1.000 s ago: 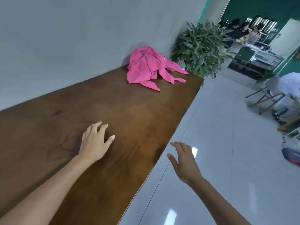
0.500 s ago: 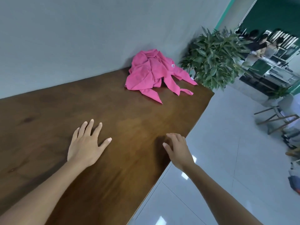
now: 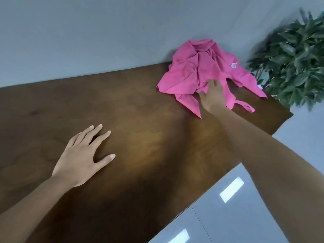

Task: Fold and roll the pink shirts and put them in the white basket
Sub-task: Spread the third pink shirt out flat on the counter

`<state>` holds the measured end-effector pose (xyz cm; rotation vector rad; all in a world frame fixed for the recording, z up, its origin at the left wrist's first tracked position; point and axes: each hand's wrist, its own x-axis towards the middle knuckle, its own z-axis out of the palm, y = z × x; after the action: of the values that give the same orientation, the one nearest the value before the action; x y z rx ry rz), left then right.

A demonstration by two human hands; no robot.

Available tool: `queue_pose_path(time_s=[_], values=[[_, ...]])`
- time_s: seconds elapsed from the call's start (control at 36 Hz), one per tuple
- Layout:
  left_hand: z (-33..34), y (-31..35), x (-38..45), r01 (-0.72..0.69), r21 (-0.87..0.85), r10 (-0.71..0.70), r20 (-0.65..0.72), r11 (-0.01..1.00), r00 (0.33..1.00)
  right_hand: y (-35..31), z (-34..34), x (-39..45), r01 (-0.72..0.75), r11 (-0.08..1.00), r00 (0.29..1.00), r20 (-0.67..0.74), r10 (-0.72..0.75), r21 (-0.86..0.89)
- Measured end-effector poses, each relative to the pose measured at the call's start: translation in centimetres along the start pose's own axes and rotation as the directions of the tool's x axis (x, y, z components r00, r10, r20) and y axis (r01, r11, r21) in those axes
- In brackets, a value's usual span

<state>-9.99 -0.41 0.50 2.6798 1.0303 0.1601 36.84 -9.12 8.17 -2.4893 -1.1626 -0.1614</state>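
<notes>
Single head cam, wide-angle, worn on the person, looked forward and down across the wooden table (image 3: 140, 120). Horizon was tilted, table's far edge against the grey wall (image 3: 87, 32) ran uphill to the right. Near part of table filled the lower left, close to the lens; tiled floor (image 3: 228, 216) showed past table's right edge, plant (image 3: 294, 64) beyond its far right corner. No second view, so no overlap

Right hand (image 3: 213, 97) touches crumpled pink shirts (image 3: 198, 71) on a wooden table (image 3: 140, 120); left hand (image 3: 82, 156) rests flat nearby.
</notes>
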Motion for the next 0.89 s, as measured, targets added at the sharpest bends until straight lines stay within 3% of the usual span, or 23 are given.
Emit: queue_pose_path(time_s=[0.19,0.39,0.75,0.89], values=[[-0.4,0.4,0.0,0.025,-0.007,-0.025,0.023,1.0,0.999,0.1,1.9,8.9,0.067,0.991,0.998,0.011,-0.066,-0.112],[-0.6,0.6,-0.1,0.05,-0.01,-0.049,0.037,0.999,0.998,-0.3,3.6,12.3,-0.01,0.971,0.991,0.125,0.041,-0.239],[-0.5,0.6,-0.1,0.046,-0.034,-0.045,0.024,0.998,0.999,0.0,3.2,12.5,-0.103,0.991,0.993,0.052,0.108,-0.09],[-0.5,0.5,-0.1,0.033,-0.036,-0.032,0.011,0.999,0.999,-1.6,0.9,11.0,-0.094,0.995,0.995,-0.037,0.094,0.014]])
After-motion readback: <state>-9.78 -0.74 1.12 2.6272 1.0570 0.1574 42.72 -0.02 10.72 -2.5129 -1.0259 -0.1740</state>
